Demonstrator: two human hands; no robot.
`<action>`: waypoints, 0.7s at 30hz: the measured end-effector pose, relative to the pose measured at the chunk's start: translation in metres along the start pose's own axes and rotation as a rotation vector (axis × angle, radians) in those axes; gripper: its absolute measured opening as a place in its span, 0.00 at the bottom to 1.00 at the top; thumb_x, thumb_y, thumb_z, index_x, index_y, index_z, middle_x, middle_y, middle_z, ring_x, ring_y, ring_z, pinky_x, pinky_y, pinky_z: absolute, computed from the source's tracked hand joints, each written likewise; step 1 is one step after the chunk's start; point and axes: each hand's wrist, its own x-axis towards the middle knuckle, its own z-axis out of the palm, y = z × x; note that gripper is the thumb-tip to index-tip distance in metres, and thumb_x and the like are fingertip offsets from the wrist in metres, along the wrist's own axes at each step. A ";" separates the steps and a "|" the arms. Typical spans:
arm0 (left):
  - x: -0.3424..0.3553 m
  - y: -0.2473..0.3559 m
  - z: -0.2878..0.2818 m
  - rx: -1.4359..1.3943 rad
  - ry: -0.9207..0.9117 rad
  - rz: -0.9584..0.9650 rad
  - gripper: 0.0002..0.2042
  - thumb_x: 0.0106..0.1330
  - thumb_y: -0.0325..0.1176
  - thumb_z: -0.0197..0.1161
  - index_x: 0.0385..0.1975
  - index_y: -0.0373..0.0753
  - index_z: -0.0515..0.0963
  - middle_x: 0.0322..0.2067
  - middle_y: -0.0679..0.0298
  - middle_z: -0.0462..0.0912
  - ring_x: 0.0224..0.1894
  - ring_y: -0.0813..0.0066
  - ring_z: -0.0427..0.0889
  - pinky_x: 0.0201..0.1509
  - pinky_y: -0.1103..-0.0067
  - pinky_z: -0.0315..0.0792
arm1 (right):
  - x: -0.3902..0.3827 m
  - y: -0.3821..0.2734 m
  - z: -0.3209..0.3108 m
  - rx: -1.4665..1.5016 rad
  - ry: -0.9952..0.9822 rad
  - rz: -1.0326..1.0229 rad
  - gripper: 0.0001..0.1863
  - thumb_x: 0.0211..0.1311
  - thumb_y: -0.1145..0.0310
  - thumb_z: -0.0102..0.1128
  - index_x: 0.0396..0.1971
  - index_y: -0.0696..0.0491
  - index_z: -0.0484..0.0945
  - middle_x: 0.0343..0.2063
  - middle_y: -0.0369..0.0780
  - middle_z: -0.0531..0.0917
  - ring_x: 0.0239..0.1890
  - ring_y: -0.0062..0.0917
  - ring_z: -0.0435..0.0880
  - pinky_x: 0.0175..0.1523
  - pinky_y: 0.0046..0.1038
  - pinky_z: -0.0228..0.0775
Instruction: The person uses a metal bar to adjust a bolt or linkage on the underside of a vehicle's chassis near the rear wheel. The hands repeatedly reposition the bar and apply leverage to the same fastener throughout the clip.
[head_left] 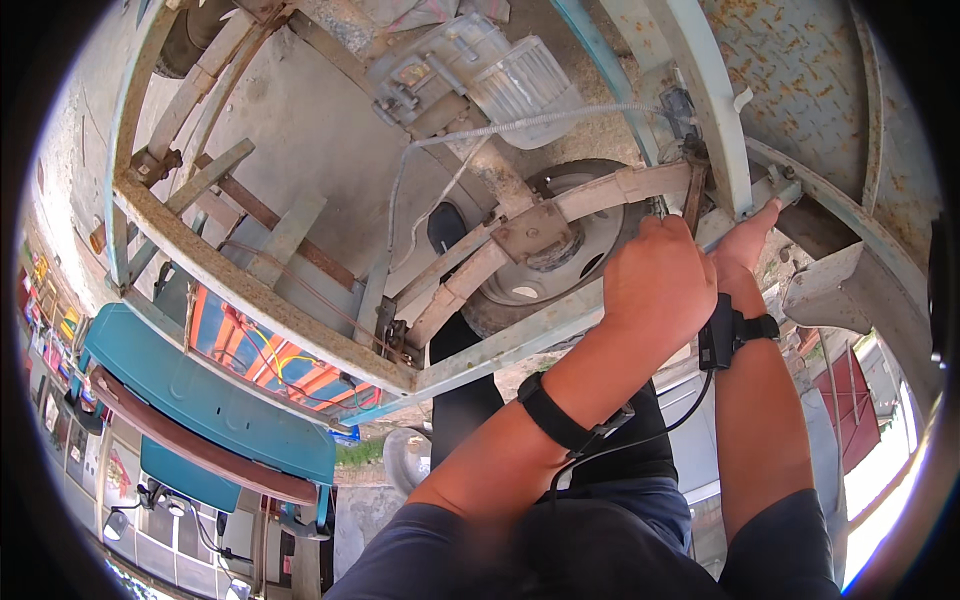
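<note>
Showing 2 hands: left hand (662,272) closed in a fist, contents hidden, near the leaf spring (625,186) end | right hand (742,242) against the rail (510,345), grip cannot be told | spring crossing over wheel (608,230) | finned housing (525,88) beyond wheel

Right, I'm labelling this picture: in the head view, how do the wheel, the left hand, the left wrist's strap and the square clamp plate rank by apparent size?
1. Wheel, partly covered
2. Left hand
Unranked, smallest: strap and clamp plate; they look alike in size.
</note>
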 end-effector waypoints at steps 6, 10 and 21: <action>0.012 0.077 0.017 -0.173 -0.046 0.092 0.16 0.60 0.38 0.62 0.35 0.27 0.77 0.36 0.42 0.83 0.35 0.43 0.87 0.41 0.58 0.82 | 0.009 -0.015 -0.022 0.023 -0.054 -0.028 0.39 0.74 0.35 0.43 0.67 0.55 0.67 0.49 0.42 0.81 0.48 0.34 0.81 0.55 0.39 0.74; 0.018 0.065 0.013 -0.142 -0.099 0.122 0.17 0.65 0.39 0.60 0.36 0.27 0.76 0.37 0.42 0.83 0.38 0.42 0.86 0.45 0.56 0.80 | 0.008 -0.011 -0.018 0.009 -0.060 -0.022 0.36 0.75 0.36 0.40 0.66 0.51 0.67 0.46 0.40 0.81 0.42 0.31 0.82 0.49 0.38 0.75; 0.082 -0.025 0.010 -0.081 -0.151 0.269 0.14 0.72 0.30 0.57 0.54 0.34 0.79 0.46 0.46 0.80 0.51 0.44 0.80 0.56 0.60 0.74 | 0.015 -0.011 -0.017 0.013 -0.020 0.106 0.45 0.70 0.23 0.28 0.55 0.50 0.75 0.33 0.38 0.82 0.33 0.29 0.81 0.41 0.36 0.71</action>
